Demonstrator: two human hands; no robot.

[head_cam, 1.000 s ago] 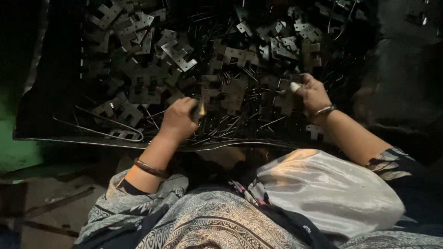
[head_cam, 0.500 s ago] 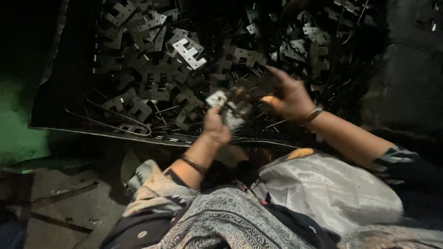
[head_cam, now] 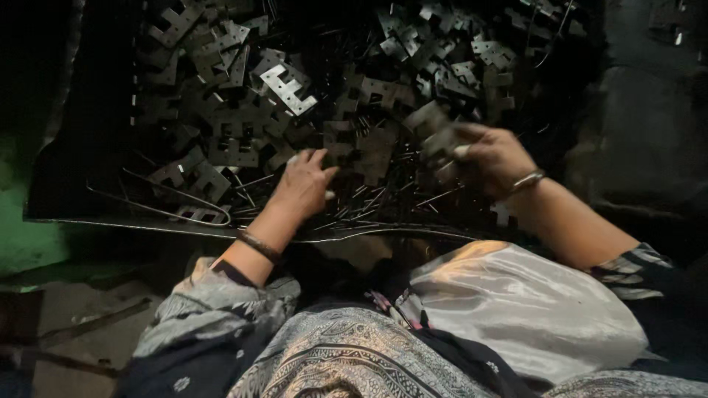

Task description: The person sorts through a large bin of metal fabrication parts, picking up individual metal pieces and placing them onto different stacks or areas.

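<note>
The dark tray (head_cam: 74, 214) holds many metal pieces (head_cam: 284, 85) above both hands. The left hand (head_cam: 302, 188) lies loose on them; the right hand (head_cam: 494, 158) grips a few.

Both bare forearms reach forward from patterned sleeves. The left hand (head_cam: 304, 184) lies palm down, its fingers spread a little and pointing forward, with a dark bangle on the wrist. The right hand (head_cam: 493, 156) is raised higher, its fingers curled inward and closed in a grip, with a metal bracelet at the wrist.
</note>
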